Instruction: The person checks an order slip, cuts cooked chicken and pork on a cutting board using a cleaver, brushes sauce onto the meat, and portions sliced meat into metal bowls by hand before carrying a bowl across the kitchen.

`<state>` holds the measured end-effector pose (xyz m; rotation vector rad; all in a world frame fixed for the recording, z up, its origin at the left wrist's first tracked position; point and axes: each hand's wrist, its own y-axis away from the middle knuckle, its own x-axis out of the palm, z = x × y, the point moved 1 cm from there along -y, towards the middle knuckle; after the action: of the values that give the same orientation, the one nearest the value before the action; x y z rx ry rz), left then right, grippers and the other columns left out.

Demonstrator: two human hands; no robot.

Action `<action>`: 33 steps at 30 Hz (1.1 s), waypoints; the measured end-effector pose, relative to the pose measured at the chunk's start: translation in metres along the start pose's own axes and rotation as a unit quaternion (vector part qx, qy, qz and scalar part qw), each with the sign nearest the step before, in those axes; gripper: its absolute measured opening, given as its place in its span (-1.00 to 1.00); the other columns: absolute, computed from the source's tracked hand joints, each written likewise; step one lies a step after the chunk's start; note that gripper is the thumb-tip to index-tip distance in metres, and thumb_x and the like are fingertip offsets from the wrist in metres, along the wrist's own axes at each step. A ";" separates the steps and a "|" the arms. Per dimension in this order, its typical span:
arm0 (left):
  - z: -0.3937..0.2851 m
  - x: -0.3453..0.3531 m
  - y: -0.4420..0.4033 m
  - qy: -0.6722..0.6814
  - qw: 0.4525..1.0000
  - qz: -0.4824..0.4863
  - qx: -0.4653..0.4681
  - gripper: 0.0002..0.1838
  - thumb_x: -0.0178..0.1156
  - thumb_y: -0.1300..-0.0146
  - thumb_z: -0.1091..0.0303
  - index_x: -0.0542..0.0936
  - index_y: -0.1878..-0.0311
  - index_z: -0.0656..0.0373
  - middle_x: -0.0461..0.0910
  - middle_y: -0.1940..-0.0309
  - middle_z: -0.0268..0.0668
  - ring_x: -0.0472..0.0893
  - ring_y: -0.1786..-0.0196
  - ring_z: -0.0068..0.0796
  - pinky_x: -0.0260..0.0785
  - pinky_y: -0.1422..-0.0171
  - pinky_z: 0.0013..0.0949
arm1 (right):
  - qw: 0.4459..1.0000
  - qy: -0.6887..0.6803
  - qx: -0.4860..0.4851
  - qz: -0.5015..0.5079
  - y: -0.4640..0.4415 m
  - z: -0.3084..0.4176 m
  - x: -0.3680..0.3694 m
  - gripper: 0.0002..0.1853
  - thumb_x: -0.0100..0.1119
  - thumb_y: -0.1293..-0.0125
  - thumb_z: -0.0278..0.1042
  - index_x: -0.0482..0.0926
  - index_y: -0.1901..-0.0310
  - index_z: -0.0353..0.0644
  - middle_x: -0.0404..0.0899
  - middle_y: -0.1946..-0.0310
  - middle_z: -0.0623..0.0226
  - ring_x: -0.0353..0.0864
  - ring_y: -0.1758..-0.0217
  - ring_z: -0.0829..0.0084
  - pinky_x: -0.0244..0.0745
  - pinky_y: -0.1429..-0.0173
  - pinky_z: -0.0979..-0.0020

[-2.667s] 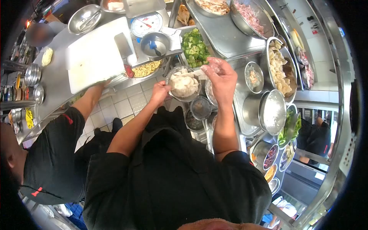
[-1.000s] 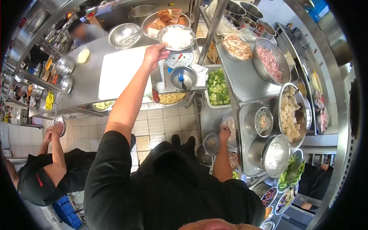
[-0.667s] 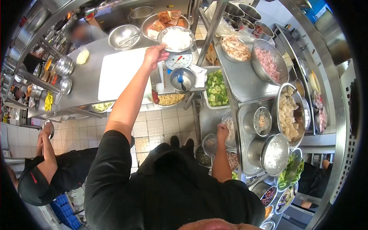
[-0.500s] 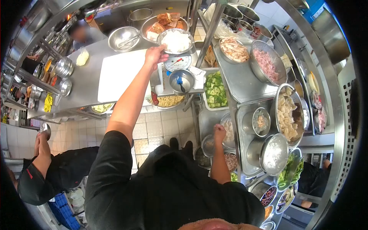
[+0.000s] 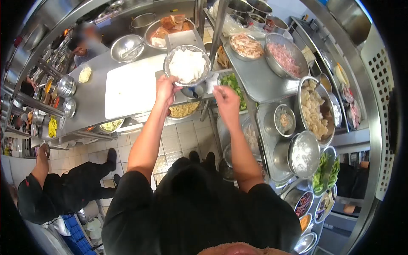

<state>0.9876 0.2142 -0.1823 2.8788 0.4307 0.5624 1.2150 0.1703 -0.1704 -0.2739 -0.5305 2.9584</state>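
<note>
My left hand point(image 5: 166, 90) grips the near rim of a metal bowl point(image 5: 167, 63) filled with white food in flat-looking pieces point(image 5: 186, 66). The bowl hangs in front of the scale's flat metal platform point(image 5: 183, 39) and hides its dial. My right hand point(image 5: 228, 102) is to the right of the bowl, apart from it, close to a white paper or cloth point(image 5: 211, 81). Its fingers look bent and slightly blurred, and I cannot make out whether they hold anything. Under the bowl, a metal pot point(image 5: 193, 92) is partly hidden.
A white cutting board point(image 5: 127, 87) lies on the steel counter at left. Broccoli point(image 5: 233, 85) sits in a tray below the right shelf. Trays at right hold a bowl of dumplings point(image 5: 315, 111) and a bowl of pink meat point(image 5: 284, 55). A co-worker point(image 5: 63, 191) stands at left.
The bowl of white food has come off the scale and toward me, with my left hand on it. My right hand has risen from beside the lower shelf toward the bowl.
</note>
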 end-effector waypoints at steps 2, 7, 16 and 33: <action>0.019 -0.004 0.029 0.010 1.000 -0.008 -0.011 -0.85 0.10 -0.21 0.58 0.51 0.15 0.24 0.66 0.27 -0.22 0.64 0.40 -0.54 0.58 0.41 -0.50 | 0.991 0.118 -0.061 0.027 -0.012 0.010 0.007 -0.85 0.29 -0.16 -0.46 0.69 0.23 -0.25 0.66 0.32 0.20 0.64 0.28 0.30 0.52 0.17 0.33; 0.056 -0.009 0.093 0.027 0.998 -0.030 -0.042 -0.86 0.14 -0.19 0.61 0.59 0.18 0.25 0.69 0.31 -0.25 0.66 0.43 -0.56 0.56 0.49 -0.52 | 0.927 0.344 -0.121 0.090 0.007 -0.002 0.024 -0.84 0.28 -0.01 -0.45 0.70 0.32 -0.18 0.65 0.32 0.18 0.63 0.22 0.11 0.51 0.07 0.16; 0.092 -0.038 0.128 -0.015 0.994 -0.044 -0.096 -0.88 0.17 -0.19 0.54 0.56 0.20 0.14 0.66 0.36 -0.35 0.59 0.46 -0.62 0.47 0.47 -0.49 | 0.896 0.407 -0.011 0.178 0.043 -0.039 0.028 -0.81 0.27 0.00 -0.31 0.71 0.33 -0.15 0.67 0.33 0.12 0.63 0.29 0.01 0.52 0.15 0.06; 0.126 -0.057 0.140 0.005 0.994 -0.040 -0.103 -0.86 0.27 -0.16 0.49 0.61 0.20 0.18 0.68 0.40 -0.32 0.62 0.49 -0.60 0.48 0.52 -0.51 | 0.862 0.447 -0.012 0.240 0.071 -0.036 0.025 -0.70 0.10 -0.06 -0.48 0.67 0.14 -0.13 0.57 0.12 0.08 0.62 0.14 -0.03 0.54 0.06 0.06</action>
<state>1.0206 0.0493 -0.2849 2.6510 0.4572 0.5723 1.1914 0.1197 -0.2329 -1.8796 -0.3829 2.7467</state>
